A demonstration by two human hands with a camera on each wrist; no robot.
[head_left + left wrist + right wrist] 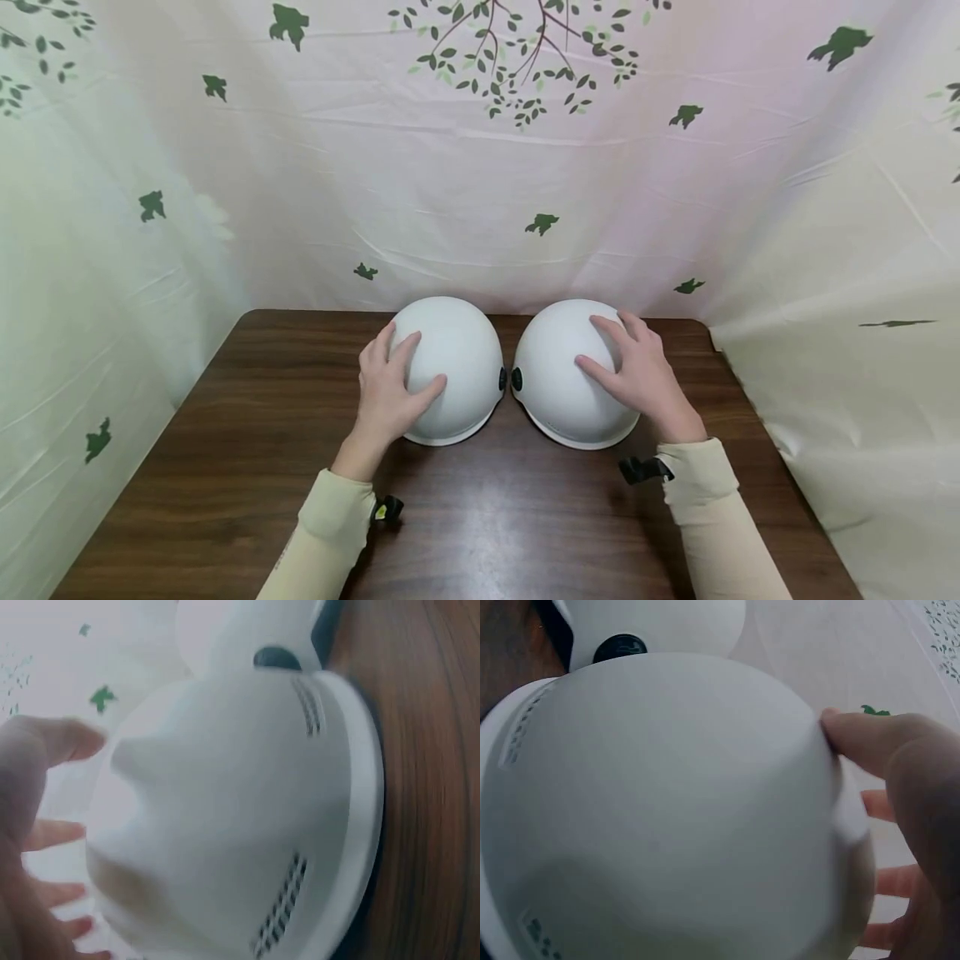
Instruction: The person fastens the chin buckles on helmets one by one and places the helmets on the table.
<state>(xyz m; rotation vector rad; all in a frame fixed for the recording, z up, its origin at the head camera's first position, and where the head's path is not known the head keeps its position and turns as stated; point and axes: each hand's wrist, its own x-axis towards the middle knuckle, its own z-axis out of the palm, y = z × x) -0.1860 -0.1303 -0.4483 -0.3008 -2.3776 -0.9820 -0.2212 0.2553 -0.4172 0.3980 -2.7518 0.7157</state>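
Two white helmets with smooth domes stand side by side on the table, their black side knobs facing each other. The left helmet shows slotted vents in the left wrist view. Over its left side my left hand spreads its fingers; in the left wrist view the thumb appears slightly off the dome. My right hand lies at the right side of the right helmet, fingers spread. Its thumb tip touches the dome in the right wrist view, while its other fingers are partly hidden behind the dome.
The dark wooden table extends toward the person. A pale curtain printed with green birds and leafy branches hangs behind it and along both sides. Black straps sit at the cuffs.
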